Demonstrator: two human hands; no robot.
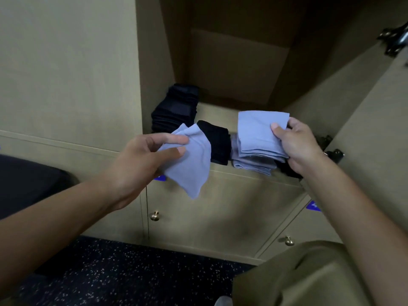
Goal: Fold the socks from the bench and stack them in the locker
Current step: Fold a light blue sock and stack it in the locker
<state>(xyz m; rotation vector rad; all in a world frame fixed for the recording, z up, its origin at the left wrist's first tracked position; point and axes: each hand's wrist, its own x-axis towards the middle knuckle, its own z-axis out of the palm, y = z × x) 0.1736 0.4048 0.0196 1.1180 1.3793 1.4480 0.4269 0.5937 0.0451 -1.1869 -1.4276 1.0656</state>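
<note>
My left hand [141, 155] pinches a folded light-blue sock [189, 164] in front of the open locker [223, 111]; its lower end hangs free below the shelf edge. My right hand [298, 144] grips a folded light-blue sock [258, 131] by its right side, held over a stack of light-blue socks [251, 164] on the locker floor. A black folded sock pile [218, 142] sits between the two blue socks. A taller stack of black socks [176, 109] stands at the locker's back left. More black fabric [287, 167] shows under my right hand.
The locker door [375, 120] stands open at the right, with hinges [331, 146] by my right wrist. Closed lower doors with brass knobs [155, 216] lie beneath. A dark bench [28, 180] is at the left, over speckled dark floor [123, 274].
</note>
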